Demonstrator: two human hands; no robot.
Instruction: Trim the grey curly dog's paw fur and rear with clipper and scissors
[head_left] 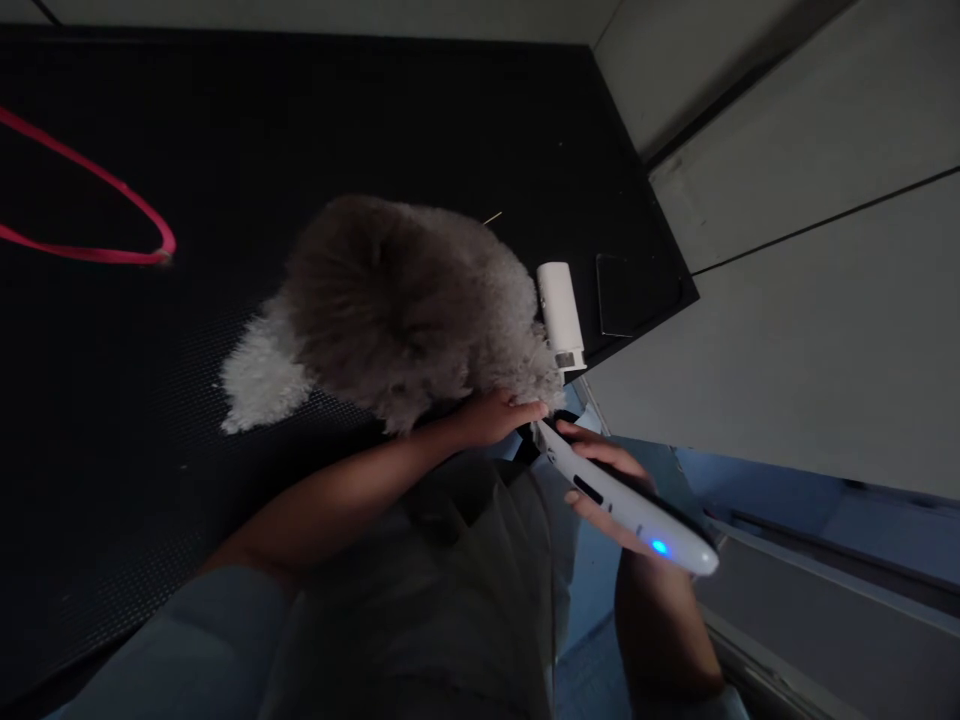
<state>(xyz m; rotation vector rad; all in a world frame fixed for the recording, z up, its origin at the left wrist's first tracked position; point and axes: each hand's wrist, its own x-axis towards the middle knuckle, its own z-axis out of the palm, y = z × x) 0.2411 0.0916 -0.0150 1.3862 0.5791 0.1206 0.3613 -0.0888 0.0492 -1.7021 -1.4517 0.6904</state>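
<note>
A fluffy dog (495, 280), greyish with a darker brown round part and a paler tuft at the left, is on the black table at its near edge. My left hand (495, 415) reaches along the dog's near side, fingers closed on a furry limb at the table edge; the fingertips are partly hidden. In my right hand (611, 465) is a white hair clipper (630, 515) with a lit blue light. Its head points up and left, close to my left thumb and the fur. Whether the blade touches the fur I cannot tell.
The black textured table (225, 120) has a raised edge. A white cylindrical device (561, 310) lies right of the dog, beside a dark flat rectangular object (626, 295). A pink loop (142, 215) hangs at the left. Pale panelled walls (810, 300) stand to the right.
</note>
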